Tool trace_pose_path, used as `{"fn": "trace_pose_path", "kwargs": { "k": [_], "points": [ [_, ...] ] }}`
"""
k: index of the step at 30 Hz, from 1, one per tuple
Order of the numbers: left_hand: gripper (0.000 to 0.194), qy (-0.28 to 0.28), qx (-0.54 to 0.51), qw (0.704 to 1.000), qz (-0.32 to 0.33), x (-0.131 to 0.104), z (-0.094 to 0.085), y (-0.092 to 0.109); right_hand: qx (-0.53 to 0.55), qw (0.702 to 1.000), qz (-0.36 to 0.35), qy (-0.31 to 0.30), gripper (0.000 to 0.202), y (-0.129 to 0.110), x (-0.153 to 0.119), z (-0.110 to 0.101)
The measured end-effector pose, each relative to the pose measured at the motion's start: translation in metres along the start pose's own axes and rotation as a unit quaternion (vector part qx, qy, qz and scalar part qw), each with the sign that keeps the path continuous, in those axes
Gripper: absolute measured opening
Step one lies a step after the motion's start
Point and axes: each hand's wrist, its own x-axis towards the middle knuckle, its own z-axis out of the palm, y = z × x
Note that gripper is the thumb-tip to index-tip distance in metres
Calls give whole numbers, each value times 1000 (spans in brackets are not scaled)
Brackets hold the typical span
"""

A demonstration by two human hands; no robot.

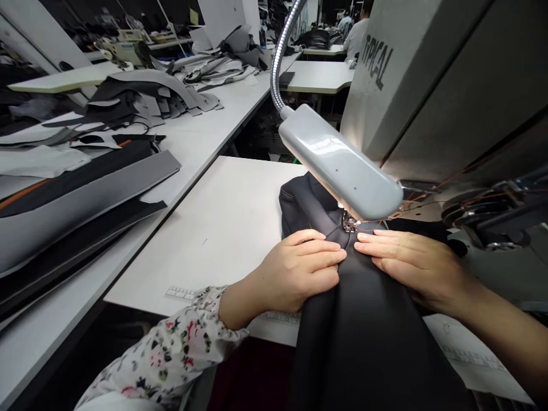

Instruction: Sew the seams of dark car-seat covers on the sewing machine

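Observation:
A black piece of material (368, 319) lies across the white sewing table (222, 228) and hangs over its front edge. My left hand (299, 268) rests on the material's left part, its fingers pointing right and curving over a fold. On the other side, my right hand (411, 262) lies with extended fingers on the material, fingertips close to the presser foot (350, 221). The sewing machine (411, 85) stands at the right, with orange thread near its needle area. A grey lamp (342, 165) on a flexible metal neck partly covers the stitching spot.
Grey and black cut pieces (85, 188) lie on the long white table (188, 134) at the left. A ruler strip (180, 293) runs along the sewing table's front edge. A person (356, 37) is in the background, near other tables.

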Motion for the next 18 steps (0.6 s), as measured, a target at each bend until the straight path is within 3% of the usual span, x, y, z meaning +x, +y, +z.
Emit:
{"fn": "trace_pose_path", "kwargs": {
  "k": [11,18],
  "points": [
    [25,18,10,999,-24,7,0,-1,-24,1000,-1,6,24,6,1,-2],
    [24,29,-5,999,-42,14,0,-4,15,998,26,48,41,18,-5,1]
  ]
}}
